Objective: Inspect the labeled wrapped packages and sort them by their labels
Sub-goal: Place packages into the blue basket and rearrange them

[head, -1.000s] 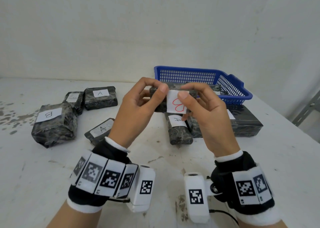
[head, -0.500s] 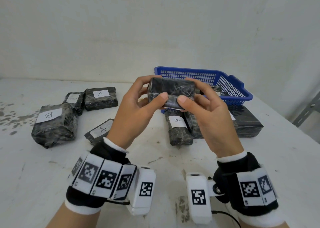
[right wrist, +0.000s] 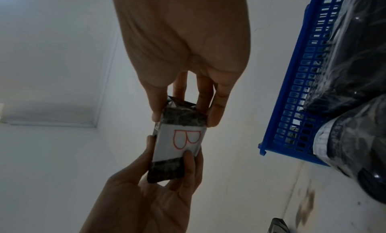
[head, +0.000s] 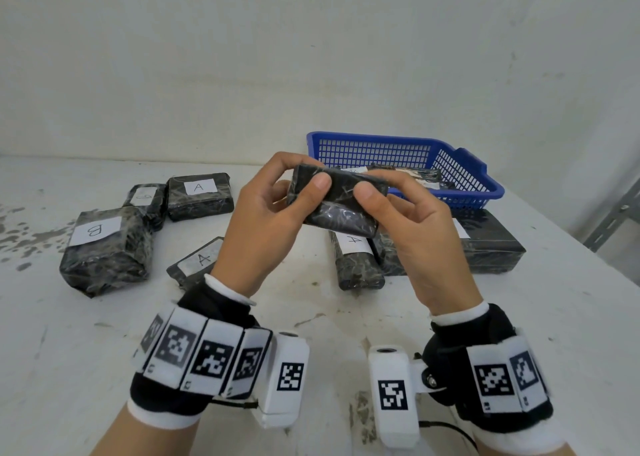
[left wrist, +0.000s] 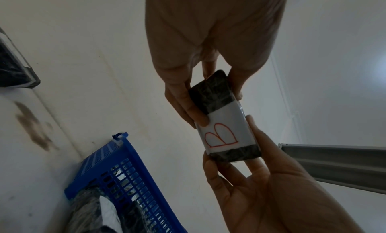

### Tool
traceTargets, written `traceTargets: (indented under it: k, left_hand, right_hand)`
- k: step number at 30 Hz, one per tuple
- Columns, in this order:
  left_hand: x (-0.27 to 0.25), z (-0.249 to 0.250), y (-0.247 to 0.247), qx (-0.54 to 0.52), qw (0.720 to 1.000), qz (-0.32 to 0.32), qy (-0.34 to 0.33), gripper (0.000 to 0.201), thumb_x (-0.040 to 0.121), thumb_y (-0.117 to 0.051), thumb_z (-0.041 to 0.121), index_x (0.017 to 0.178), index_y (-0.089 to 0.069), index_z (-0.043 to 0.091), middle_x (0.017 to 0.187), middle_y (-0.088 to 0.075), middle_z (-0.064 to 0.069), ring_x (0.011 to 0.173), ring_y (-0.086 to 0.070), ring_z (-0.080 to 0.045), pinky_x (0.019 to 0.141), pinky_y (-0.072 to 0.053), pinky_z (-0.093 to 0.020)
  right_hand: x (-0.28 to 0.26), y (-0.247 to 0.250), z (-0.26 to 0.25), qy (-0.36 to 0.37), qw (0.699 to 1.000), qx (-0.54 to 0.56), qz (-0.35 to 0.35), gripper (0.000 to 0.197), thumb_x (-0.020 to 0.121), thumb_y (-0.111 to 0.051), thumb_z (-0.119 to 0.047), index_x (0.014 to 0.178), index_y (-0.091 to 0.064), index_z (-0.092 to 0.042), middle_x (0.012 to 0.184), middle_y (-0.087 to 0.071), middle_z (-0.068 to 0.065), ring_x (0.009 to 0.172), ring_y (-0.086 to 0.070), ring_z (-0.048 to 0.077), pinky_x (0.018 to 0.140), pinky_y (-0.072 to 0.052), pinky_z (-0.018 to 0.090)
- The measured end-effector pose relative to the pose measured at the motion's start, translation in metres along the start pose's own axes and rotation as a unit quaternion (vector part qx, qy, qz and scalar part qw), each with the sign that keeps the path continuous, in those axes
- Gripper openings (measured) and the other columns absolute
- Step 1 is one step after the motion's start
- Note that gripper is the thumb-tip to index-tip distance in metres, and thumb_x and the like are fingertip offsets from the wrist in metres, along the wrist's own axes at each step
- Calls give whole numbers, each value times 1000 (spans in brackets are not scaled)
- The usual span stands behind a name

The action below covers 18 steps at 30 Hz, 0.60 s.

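**Both grips on the B packet, B pile to your left**

Your left hand [head: 263,220] and right hand [head: 415,227] each pinched one end of the packet [head: 337,201], thumbs on the near face, fingers curled behind. You held it above the bench [head: 311,320], its long axis running across from hand to hand. Its label [left wrist: 224,129] faced away from you; the wrist views showed a red B. On the bench, the B package [head: 104,247] lay well off to your left, the basket [head: 464,178] behind and right. Judged from that, your left hand was the nearer one to carry the packet to the B pile.
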<state>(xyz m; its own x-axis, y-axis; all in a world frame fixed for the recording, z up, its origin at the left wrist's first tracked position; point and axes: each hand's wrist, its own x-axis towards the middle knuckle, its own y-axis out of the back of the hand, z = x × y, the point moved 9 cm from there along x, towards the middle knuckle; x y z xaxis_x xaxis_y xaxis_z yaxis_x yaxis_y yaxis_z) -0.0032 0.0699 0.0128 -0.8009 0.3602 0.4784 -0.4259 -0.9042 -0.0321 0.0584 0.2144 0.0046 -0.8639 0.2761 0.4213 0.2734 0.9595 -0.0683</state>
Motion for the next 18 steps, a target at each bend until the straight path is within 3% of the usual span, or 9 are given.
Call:
traceTargets:
  k: [3, 5, 8, 10, 13, 16, 18]
  left_hand:
    - [0, 0, -1, -8, 1000, -3, 6, 18, 86, -63, 38, 94, -62, 22, 80, -68, 6, 76, -65, -9, 71, -54, -24]
    - [0, 2, -2, -13, 1000, -10, 4, 15, 89, -62, 37, 94, -63, 23, 84, -68, 7, 80, -65, -8, 70, -53, -21]
    - [-2, 3, -5, -22, 1000, -15, 8, 28, 84, -58, 34, 110, -58, 22, 96, -68, 5, 82, -67, -4, 72, -53, -19]
    - [-2, -2, -1, -32, 999, 11, 25, 44, 84, -67, 40, 120, -51, 20, 111, -68, 2, 90, -69, -5, 80, -54, -22]
    - [-1, -7, 2, -37, 998, 26, 46, 50, 78, -69, 42, 118, -54, 17, 121, -66, -1, 101, -68, -10, 90, -55, -32]
    - [-1, -9, 0, -80, 995, 16, 63, 38, 79, -63, 31, 114, -56, 17, 118, -66, -11, 100, -68, -15, 84, -55, -26]
    - [-1, -9, 0, -91, 994, 8, 66, 39, 79, -62, 28, 116, -55, 17, 118, -66, -15, 99, -69, -17, 81, -55, -24]
  right_hand:
    - [-1, 1, -1, 5, 1000, -4, 5, 20, 85, -66, -25, 102, -67, -15, 86, -77, 3, 81, -73, 12, 72, -58, 22]
    - [-1, 0, 0, 1, 1000, -5, 5, 22, 81, -67, -31, 97, -67, -17, 90, -76, 9, 83, -72, 17, 76, -60, 26]
    - [0, 0, 1, -3, 1000, -7, 1, 24, 79, -70, -33, 97, -66, -18, 102, -73, 17, 92, -71, 26, 85, -59, 35]
    - [0, 2, 1, 0, 1000, 8, 8, 29, 78, -70, -29, 104, -64, -17, 110, -72, 12, 95, -72, 22, 84, -58, 32]
    - [1, 3, 1, 7, 999, 43, 23, 43, 80, -72, -23, 119, -56, -20, 119, -70, 5, 101, -72, 16, 83, -57, 28]
    - [0, 0, 4, -1, 999, 45, 20, 55, 84, -74, -24, 133, -51, -20, 130, -65, 3, 112, -69, 20, 94, -57, 42]
    - [-1, -2, 3, -2, 999, 41, 16, 58, 83, -71, -21, 137, -50, -17, 134, -63, 3, 112, -69, 21, 95, -57, 48]
